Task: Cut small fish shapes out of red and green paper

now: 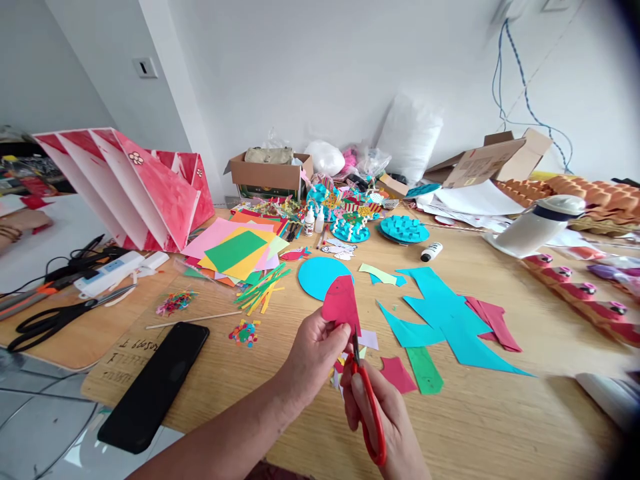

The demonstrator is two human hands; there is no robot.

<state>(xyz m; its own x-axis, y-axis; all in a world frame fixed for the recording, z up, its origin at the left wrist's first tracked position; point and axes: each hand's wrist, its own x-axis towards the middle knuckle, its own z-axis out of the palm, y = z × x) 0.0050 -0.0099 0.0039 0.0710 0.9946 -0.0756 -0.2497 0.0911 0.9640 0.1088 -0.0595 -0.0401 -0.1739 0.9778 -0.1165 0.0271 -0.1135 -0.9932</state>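
My left hand pinches the lower edge of a pink-red paper piece with a rounded top, held up over the wooden table. My right hand grips red-handled scissors, whose dark blades point up into the bottom of that paper piece. Beneath my hands lie small paper offcuts, among them a pink scrap and a green strip. A blue paper circle lies just behind the held piece.
Large teal paper offcuts and pink pieces lie to the right. A black phone, black scissors and a stack of coloured sheets are at the left. Glue bottles, cardboard boxes and egg trays sit further back.
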